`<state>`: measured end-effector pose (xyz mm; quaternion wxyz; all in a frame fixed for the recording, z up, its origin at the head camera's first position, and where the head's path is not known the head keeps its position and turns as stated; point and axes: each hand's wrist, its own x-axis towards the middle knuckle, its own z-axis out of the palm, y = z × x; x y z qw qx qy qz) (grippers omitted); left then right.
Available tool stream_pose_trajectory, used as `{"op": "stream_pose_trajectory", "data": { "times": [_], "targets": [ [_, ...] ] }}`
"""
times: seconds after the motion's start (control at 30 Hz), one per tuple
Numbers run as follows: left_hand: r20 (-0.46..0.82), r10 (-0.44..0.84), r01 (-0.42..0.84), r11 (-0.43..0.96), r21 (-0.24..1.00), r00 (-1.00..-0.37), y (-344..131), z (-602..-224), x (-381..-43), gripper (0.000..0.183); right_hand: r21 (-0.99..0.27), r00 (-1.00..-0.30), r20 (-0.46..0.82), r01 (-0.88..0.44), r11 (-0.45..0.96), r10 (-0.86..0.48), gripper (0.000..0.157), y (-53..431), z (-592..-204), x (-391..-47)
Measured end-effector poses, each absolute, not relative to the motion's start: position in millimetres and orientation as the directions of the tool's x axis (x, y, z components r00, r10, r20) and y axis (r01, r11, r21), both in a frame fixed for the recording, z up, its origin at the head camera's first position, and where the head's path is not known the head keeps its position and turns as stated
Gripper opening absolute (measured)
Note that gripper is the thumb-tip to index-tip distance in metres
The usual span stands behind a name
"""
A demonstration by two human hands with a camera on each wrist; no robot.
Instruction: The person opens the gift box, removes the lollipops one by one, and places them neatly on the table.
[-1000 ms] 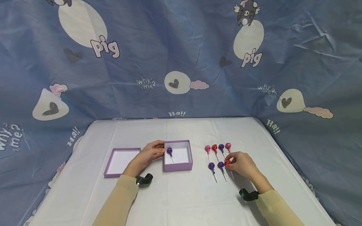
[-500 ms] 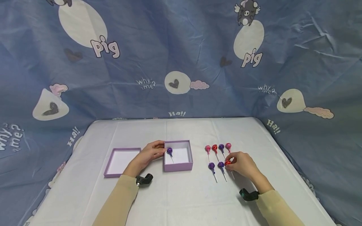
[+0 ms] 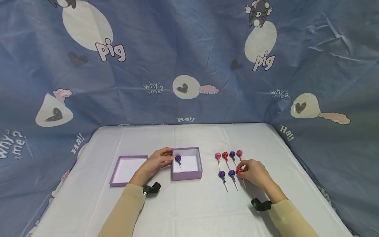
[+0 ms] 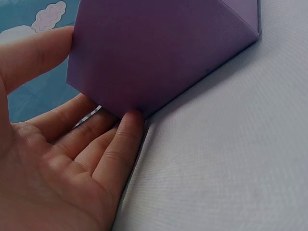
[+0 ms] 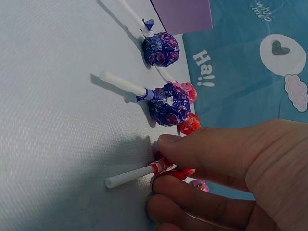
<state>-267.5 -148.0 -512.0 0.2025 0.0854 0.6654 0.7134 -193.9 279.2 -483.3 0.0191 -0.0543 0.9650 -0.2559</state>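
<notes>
A purple open-topped box (image 3: 187,175) stands on the white table, with one purple-wrapped lollipop (image 3: 178,158) leaning inside its left part. My left hand (image 3: 156,163) rests against the box's left side. In the left wrist view, extended fingers (image 4: 118,161) touch the purple wall near its lower corner and the thumb meets its edge. On the right, my right hand (image 3: 252,170) pinches a red-wrapped lollipop (image 5: 161,167) between thumb and fingers, partly covering its head; the white stick points back over the cloth. Two purple lollipops (image 5: 169,105) lie just left of it.
Behind them is a row of lollipops: pink (image 3: 217,155), red (image 3: 225,154), purple (image 3: 232,154) and pink (image 3: 239,153). The shallow purple lid (image 3: 114,171) lies inside up, left of the box, by the left forearm. A blue printed curtain (image 3: 189,108) hangs behind the table (image 3: 192,210).
Both hands keep their places, the left at the box and the right on the red lollipop. The whole head view has shifted very slightly.
</notes>
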Motion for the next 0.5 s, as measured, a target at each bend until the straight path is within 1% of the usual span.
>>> {"op": "stream_pose_trajectory", "data": {
  "times": [0.27,0.5],
  "targets": [
    [-0.153,0.384,-0.185,-0.049,0.981,-0.911,-147.2,-513.2,-267.2,0.056,-0.491,-0.993,-0.013,-0.095,0.866,-0.116,0.020,278.7,-483.7,-193.0],
    [-0.149,0.387,-0.176,-0.035,0.984,-0.910,-147.3,-511.5,-265.9,0.057,-0.503,-0.992,-0.005,-0.110,0.857,-0.130,0.023,280.0,-483.5,-191.1]
  ]
}}
